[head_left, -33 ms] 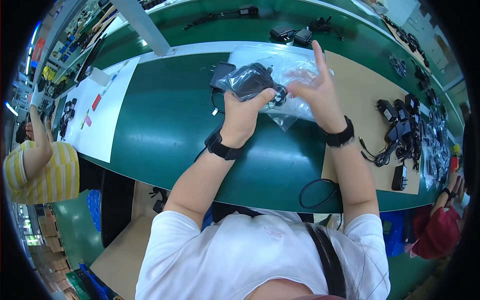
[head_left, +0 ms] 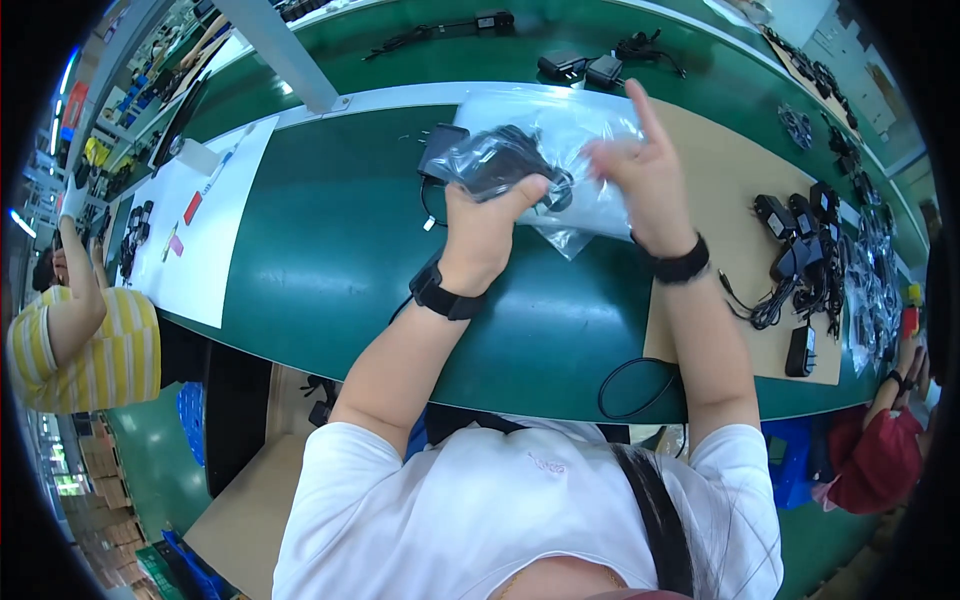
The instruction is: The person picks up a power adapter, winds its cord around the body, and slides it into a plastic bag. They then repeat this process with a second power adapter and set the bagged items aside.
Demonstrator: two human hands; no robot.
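A black power adapter with its coiled cord, wrapped in a clear plastic bag (head_left: 500,160), is held up over the far half of the green table (head_left: 330,250), just above a loose pile of more clear bags (head_left: 580,190). The left hand (head_left: 485,225) is closed around the bagged adapter from below, thumb pressed over its near side. The right hand (head_left: 635,165) is blurred, its fingers spread and one raised, at the bag's right end (whether it pinches the film I cannot tell). The film looks slick and the grip is one-handed, so the adapter could slide out of the open end or the cord could spring loose and snag the bag; a hard tug might also tear the thin plastic. Room is good to the left, where bare green surface runs to a white sheet (head_left: 215,215). To the right a tan board (head_left: 740,260) carries a cluster of black adapters and cables (head_left: 800,260), near enough for a sweeping elbow to scatter. A cable loop (head_left: 635,385) hangs over the near edge.
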